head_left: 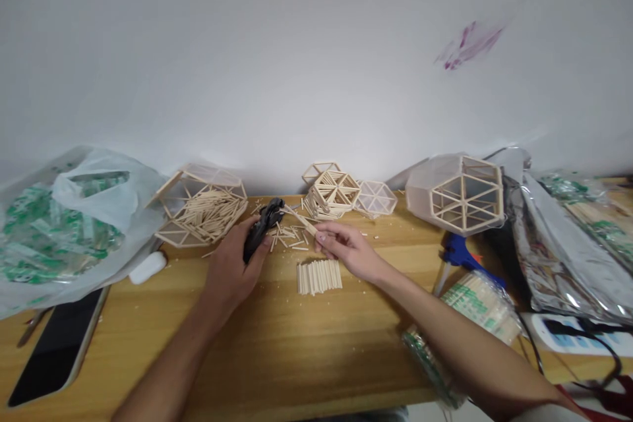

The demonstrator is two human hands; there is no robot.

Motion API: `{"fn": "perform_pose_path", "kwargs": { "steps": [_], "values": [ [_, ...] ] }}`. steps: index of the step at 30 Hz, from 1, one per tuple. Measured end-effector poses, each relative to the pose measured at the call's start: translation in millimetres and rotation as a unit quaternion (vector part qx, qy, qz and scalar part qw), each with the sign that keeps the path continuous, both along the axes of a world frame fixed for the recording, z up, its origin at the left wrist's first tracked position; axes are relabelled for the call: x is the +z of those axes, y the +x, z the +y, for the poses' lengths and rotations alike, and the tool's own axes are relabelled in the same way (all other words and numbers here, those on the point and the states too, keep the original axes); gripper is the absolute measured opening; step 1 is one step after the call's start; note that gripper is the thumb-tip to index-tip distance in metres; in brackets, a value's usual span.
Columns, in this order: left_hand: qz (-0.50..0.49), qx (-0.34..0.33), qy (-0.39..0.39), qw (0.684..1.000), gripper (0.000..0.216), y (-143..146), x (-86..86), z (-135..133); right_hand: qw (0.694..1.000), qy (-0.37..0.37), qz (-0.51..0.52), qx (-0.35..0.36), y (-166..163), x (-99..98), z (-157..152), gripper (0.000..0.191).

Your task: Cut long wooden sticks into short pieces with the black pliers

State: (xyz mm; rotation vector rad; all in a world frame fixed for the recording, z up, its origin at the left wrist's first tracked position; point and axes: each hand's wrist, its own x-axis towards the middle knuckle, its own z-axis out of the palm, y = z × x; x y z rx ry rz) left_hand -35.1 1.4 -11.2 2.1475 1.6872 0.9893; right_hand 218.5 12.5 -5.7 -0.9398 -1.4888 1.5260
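My left hand (232,267) is closed around a black cutting tool (262,227) with its jaws pointing up and right. My right hand (346,247) pinches a thin wooden stick (301,219) and holds its far end at the tool's jaws. Short cut stick pieces (289,237) lie scattered just below the tool. A neat row of cut sticks (319,275) lies on the wooden table (277,349) between my hands.
Stick-built hexagon frames stand along the wall: an open one full of sticks (200,208), a stack (332,194), a dome (457,192). Plastic bag (64,221) and phone (57,346) at left. Blue glue gun (457,254), stick packets (477,303), foil bags (558,244) at right.
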Motion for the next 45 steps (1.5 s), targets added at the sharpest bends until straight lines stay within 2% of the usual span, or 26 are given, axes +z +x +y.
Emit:
{"fn": "perform_pose_path", "kwargs": {
  "steps": [7,13,26,45],
  "values": [
    [0.023,-0.123,-0.027,0.992,0.044,1,-2.2,-2,0.999,0.018,-0.028,0.028,-1,1.0,-3,0.039],
    [0.039,-0.165,-0.075,0.983,0.049,10,-0.5,-8,0.996,0.055,-0.053,0.044,-1,6.2,-5,0.046],
    [0.020,-0.177,-0.088,0.980,0.048,12,1.5,-8,0.996,0.037,-0.030,0.077,0,4.1,-3,0.049],
    [0.014,-0.157,-0.091,0.983,0.041,15,0.4,-9,0.996,0.056,-0.063,0.042,-4,7.3,-9,0.051]
  ]
}}
